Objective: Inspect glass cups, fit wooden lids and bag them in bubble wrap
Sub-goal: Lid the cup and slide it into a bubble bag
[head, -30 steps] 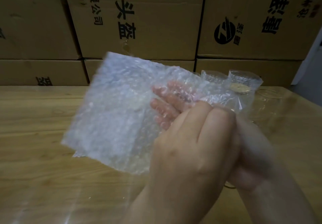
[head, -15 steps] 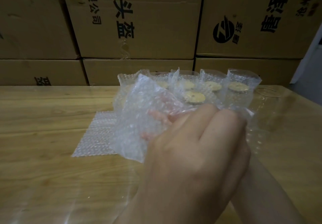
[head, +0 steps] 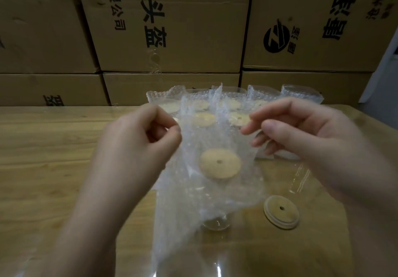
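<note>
Here in the middle, the left hand (head: 137,145) pinches the bubble wrap bag (head: 206,199) holding a lidded cup (head: 219,163); the right hand (head: 301,130) has curled fingers beside it, and I cannot tell if they pinch

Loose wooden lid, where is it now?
Head view, lower right: the loose wooden lid lies flat on the table, just right of the bubble-wrap bag.

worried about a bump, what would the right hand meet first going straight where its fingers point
Probably the bubble wrap bag, just left of the right hand; they may be touching, depth unclear.
</note>
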### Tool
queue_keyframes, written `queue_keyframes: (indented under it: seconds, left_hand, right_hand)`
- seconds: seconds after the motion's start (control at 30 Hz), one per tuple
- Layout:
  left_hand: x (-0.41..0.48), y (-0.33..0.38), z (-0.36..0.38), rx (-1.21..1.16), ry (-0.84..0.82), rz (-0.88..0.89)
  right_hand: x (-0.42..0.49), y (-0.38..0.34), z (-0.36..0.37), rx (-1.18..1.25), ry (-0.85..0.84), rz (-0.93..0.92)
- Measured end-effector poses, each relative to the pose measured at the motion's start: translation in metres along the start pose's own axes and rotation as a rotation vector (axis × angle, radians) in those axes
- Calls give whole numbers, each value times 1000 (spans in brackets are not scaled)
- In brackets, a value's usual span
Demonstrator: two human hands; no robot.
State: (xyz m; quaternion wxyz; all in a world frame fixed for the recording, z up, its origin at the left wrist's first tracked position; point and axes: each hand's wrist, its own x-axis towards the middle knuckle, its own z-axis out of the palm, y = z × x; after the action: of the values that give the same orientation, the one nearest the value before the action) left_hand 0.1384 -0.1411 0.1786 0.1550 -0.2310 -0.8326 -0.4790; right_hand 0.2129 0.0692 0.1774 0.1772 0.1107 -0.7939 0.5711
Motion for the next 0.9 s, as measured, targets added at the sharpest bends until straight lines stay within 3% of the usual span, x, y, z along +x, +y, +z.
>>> queue_keyframes:
  seconds: [0.07,0.17,0.27,0.53,0.73,0.9]
  left_hand:
    - [9,-14,3,-2,3,-40]
    - [17,-29,11,-28,10,-91]
    - [22,-37,16,-78,50,-86]
    - [30,-50,25,-359,70,-214]
    - [33,-54,19,-358,19,-233]
    - [33,-56,15,-336,36,-212]
  right_hand:
    - [8,15,0,-228,-35,72]
    - [14,34,10,-568,-313,179]
    - [18,45,24,-678,-380,185]
    - [20,51,29,-689,-341,187]
    - [24,54,29,-659,-304,156]
    - [20,42,4,-470,-90,168]
